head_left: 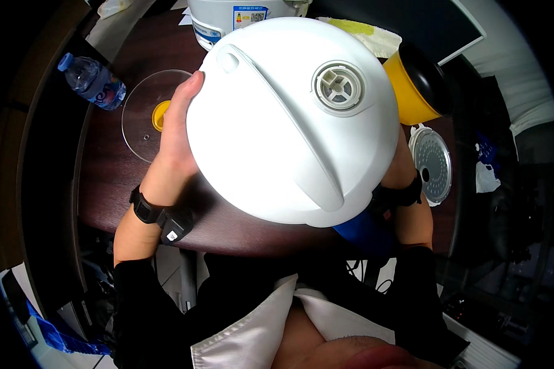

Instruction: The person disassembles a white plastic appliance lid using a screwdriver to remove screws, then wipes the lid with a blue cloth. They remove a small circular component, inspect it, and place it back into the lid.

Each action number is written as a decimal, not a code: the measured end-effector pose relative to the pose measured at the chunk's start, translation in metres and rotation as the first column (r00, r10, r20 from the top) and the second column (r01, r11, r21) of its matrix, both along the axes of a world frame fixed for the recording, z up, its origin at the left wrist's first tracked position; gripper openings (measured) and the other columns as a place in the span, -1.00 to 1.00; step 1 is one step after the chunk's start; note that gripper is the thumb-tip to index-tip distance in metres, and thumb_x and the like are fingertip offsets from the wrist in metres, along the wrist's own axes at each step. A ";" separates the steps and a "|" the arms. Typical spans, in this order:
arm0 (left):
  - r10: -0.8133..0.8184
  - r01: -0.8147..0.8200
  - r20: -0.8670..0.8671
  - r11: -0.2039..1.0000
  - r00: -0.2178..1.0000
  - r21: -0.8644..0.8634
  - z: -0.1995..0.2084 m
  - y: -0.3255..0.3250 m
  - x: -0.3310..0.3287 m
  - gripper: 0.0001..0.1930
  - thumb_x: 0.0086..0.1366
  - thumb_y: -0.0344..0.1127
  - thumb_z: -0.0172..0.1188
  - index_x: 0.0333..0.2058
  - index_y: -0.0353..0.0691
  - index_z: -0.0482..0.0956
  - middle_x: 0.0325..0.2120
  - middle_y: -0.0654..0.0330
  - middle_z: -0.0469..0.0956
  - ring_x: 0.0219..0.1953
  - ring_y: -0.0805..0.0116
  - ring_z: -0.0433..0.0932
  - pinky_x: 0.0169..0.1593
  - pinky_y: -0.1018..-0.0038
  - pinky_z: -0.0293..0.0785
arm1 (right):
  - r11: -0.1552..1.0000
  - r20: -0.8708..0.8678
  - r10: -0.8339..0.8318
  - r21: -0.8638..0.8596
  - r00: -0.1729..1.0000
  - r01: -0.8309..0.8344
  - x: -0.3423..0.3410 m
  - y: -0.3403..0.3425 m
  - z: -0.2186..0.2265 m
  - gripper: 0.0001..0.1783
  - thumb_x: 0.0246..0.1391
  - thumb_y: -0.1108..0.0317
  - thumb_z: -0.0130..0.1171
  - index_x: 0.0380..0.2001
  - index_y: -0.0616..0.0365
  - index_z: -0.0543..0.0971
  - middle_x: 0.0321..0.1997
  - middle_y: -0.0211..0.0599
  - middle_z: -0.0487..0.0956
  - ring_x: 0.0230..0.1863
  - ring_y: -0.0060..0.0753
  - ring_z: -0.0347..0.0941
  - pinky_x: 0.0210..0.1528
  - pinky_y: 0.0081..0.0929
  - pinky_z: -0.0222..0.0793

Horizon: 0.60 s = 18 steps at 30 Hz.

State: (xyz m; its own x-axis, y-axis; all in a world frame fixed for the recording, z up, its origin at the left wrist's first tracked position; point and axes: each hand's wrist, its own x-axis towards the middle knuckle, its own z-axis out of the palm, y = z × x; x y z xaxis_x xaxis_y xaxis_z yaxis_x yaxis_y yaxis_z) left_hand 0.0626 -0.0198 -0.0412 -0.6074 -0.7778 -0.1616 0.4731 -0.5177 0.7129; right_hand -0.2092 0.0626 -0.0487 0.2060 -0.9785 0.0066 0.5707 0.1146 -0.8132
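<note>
A large white domed rice cooker lid (252,141) fills the middle, raised above the table and close to view. A long raised handle (295,132) crosses its top. Right of that sits a round grey vent opening (338,88) with a spoked insert. My left hand (181,126) grips the lid's left edge, thumb along the rim and other fingers out of sight underneath. At the right edge my right hand (402,161) holds the lid from below; its fingers are hidden behind it. A dark band is on each wrist.
Behind the lid stands a white rice cooker body (218,18). A yellow pot (409,89) with black inside and a perforated metal inner lid (434,166) are at right. On the left lie a glass lid (135,132) with yellow knob and a water bottle (95,83).
</note>
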 end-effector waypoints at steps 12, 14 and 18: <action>0.047 -0.045 0.028 0.998 0.999 -0.050 0.000 -0.001 -0.005 -0.34 0.21 0.09 -0.03 0.12 -0.31 0.18 -0.03 -0.07 0.37 -0.02 0.15 0.44 0.03 0.34 0.42 | 0.970 -0.275 -0.232 -0.137 0.933 0.201 0.015 0.001 0.031 -0.45 0.16 0.07 -0.05 0.08 0.27 0.31 -0.01 -0.13 0.47 -0.05 -0.37 0.46 -0.05 -0.53 0.42; 0.056 -0.052 0.044 0.996 0.997 -0.076 0.001 -0.001 -0.006 -0.34 0.21 0.08 -0.03 0.13 -0.32 0.18 -0.02 -0.08 0.36 -0.01 0.15 0.43 0.04 0.34 0.40 | 0.993 0.012 -0.100 0.068 0.995 0.099 0.011 -0.003 0.037 -0.39 0.11 0.03 0.03 0.06 0.30 0.31 -0.05 -0.10 0.49 -0.05 -0.30 0.46 -0.03 -0.46 0.42; 0.106 -0.089 0.103 0.984 0.989 -0.157 -0.001 0.000 -0.007 -0.33 0.21 0.08 -0.03 0.13 -0.34 0.16 0.00 -0.10 0.34 0.01 0.14 0.41 0.06 0.34 0.38 | 0.991 -0.101 -0.123 0.045 0.987 0.128 0.011 0.002 0.041 -0.30 -0.07 -0.01 0.20 0.02 0.30 0.35 -0.09 -0.10 0.50 -0.07 -0.26 0.47 -0.03 -0.41 0.43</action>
